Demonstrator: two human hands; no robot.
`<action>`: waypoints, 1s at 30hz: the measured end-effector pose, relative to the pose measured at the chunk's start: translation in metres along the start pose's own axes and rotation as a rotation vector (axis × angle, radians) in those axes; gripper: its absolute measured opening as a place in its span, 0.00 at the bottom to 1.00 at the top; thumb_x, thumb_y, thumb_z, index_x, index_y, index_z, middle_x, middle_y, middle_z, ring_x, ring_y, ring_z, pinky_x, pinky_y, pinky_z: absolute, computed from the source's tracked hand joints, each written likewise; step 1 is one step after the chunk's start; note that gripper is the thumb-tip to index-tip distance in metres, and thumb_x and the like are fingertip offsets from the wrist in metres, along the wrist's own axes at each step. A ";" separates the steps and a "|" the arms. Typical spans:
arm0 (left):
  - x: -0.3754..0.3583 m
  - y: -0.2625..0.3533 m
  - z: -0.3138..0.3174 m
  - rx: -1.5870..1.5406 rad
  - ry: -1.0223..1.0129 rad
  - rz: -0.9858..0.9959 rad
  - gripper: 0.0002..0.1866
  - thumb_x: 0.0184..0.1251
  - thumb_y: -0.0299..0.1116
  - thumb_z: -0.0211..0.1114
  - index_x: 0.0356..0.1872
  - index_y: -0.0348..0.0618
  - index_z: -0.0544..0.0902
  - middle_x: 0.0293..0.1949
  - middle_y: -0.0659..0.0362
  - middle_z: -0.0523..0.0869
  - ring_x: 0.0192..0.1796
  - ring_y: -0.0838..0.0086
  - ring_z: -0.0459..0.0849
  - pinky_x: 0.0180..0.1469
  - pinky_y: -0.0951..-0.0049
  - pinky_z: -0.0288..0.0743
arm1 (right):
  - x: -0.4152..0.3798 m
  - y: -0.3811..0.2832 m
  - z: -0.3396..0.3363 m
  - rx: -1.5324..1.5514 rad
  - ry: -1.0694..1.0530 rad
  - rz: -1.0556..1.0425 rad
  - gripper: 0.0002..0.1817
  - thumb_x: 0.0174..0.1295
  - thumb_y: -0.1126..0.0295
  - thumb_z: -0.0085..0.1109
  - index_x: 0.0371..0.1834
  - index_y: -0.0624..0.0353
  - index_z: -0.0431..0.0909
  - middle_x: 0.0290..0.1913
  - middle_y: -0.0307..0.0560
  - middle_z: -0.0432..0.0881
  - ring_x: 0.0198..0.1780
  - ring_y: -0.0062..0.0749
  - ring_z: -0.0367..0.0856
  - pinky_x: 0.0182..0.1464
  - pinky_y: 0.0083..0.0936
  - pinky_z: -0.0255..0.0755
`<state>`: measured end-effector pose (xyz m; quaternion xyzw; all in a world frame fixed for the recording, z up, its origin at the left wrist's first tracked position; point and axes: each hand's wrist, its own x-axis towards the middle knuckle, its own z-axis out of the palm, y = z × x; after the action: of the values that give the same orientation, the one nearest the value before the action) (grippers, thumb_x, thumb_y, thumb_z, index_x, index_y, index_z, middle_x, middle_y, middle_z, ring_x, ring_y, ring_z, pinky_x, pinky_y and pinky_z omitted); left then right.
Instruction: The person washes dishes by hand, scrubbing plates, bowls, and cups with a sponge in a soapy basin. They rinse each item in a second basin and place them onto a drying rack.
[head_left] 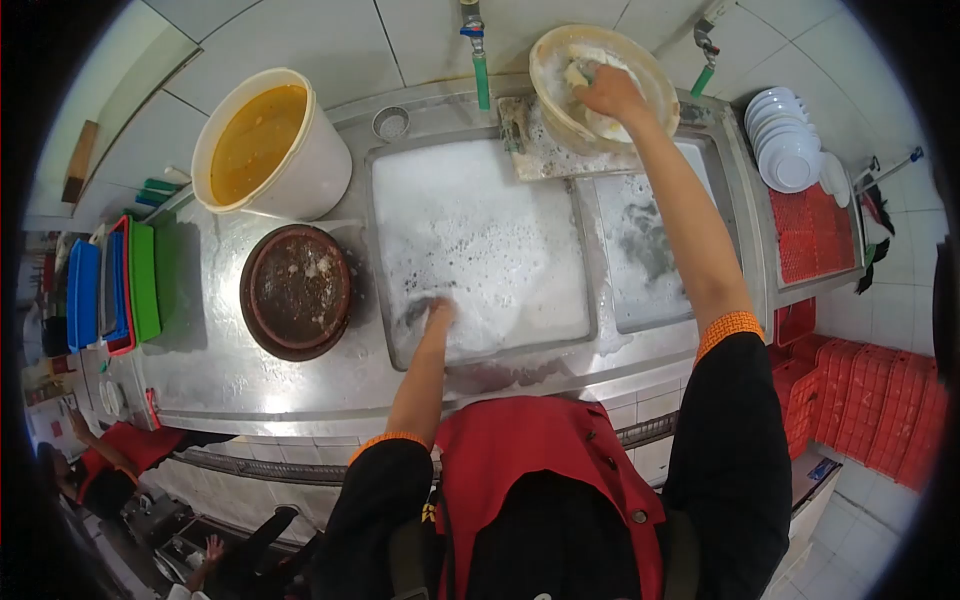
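The right hand (608, 92) curls round a pale, foamy item (575, 75) inside the round tub (658, 85) on a board (514, 130). The left hand (439, 307) dips into suds (480, 210) in the larger sink (591, 300); its opening and any hold cannot be told.

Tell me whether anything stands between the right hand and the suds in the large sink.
Yes: the near-left rim of the round basin, then the wet board under it, which juts over the back-right corner of the large sink. Above these, nothing visible separates the right hand from the suds.
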<state>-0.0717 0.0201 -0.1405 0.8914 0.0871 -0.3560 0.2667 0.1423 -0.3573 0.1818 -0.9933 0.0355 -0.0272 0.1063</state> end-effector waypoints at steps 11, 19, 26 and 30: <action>-0.115 0.122 -0.092 0.386 0.492 0.119 0.35 0.63 0.31 0.53 0.69 0.67 0.51 0.52 0.42 0.62 0.52 0.50 0.63 0.49 0.48 0.67 | -0.121 -0.061 -0.011 0.832 0.273 0.075 0.39 0.47 0.46 0.62 0.57 0.64 0.69 0.39 0.53 0.83 0.43 0.39 0.81 0.45 0.30 0.72; -0.180 0.147 -0.180 -0.233 0.854 0.401 0.25 0.69 0.39 0.47 0.65 0.45 0.58 0.47 0.39 0.71 0.43 0.46 0.72 0.52 0.54 0.63 | -0.204 -0.178 0.117 1.621 -0.218 0.267 0.26 0.58 0.58 0.59 0.55 0.66 0.71 0.41 0.47 0.81 0.40 0.21 0.76 0.41 0.19 0.71; -0.166 0.153 -0.173 -0.470 0.638 0.449 0.26 0.70 0.48 0.40 0.63 0.43 0.61 0.57 0.41 0.71 0.59 0.47 0.69 0.59 0.59 0.60 | -0.204 -0.163 0.158 0.787 0.039 -0.360 0.09 0.50 0.69 0.64 0.36 0.55 0.83 0.43 0.52 0.77 0.43 0.37 0.76 0.45 0.28 0.69; -0.125 0.155 -0.121 -0.620 0.446 0.333 0.24 0.72 0.45 0.39 0.63 0.44 0.62 0.56 0.42 0.71 0.61 0.50 0.68 0.61 0.62 0.59 | -0.183 -0.156 0.159 0.880 0.316 -0.175 0.08 0.46 0.68 0.65 0.31 0.54 0.84 0.40 0.51 0.75 0.45 0.45 0.74 0.47 0.32 0.68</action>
<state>-0.0381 -0.0408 0.0819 0.8259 0.1005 -0.0631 0.5512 -0.0202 -0.1582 0.0514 -0.8370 -0.0474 -0.1994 0.5074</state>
